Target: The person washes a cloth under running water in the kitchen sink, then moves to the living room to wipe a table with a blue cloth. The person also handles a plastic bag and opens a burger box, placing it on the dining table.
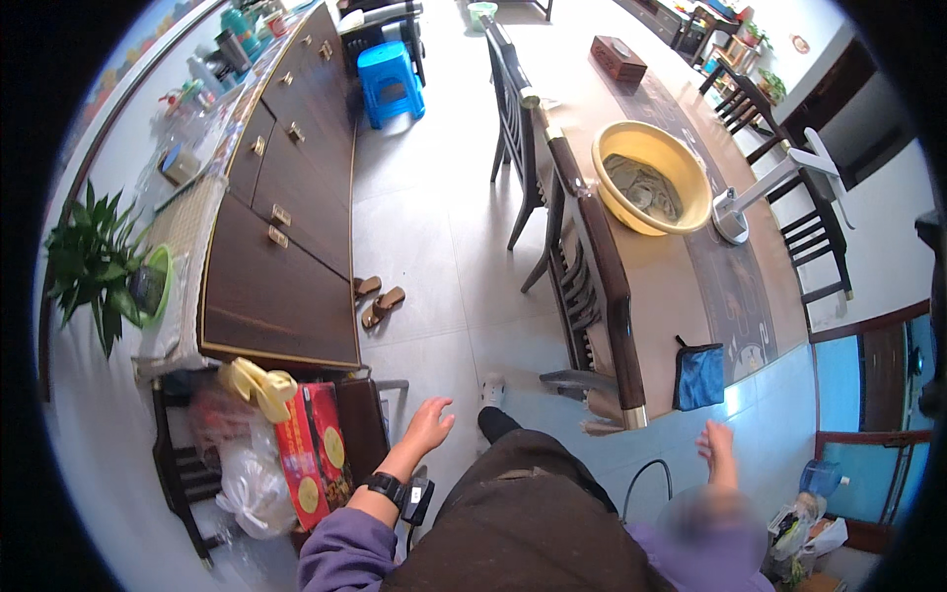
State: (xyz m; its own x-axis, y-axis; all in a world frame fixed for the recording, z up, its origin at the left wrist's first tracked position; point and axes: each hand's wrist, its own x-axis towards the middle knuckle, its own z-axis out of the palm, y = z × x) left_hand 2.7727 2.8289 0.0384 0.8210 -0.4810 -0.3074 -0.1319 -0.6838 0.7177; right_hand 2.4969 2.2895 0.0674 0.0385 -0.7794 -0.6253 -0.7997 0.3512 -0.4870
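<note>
My left hand (429, 427) hangs in the air with nothing in it, fingers loosely apart, to the right of a red printed box (314, 451). A black watch and a small black device are strapped at that wrist. Past the near edge of the dining table (651, 311), my right hand (716, 445) is also empty, its fingers slightly curled. It is nearest to a blue cloth pouch (699, 376) on the table corner. Farther along the tabletop stands a yellow plastic basin (629, 211) with wet-looking grey cloth (642, 189) inside. A white lamp-like stand (755, 185) rises beside it.
Dark wooden chairs (607, 288) line the table's left side. On the left runs a brown sideboard (285, 296) bearing a potted plant (103, 270). Brown slippers (383, 307) and a blue stool (390, 83) stand on the floor. Plastic bags (255, 488) crowd the near left.
</note>
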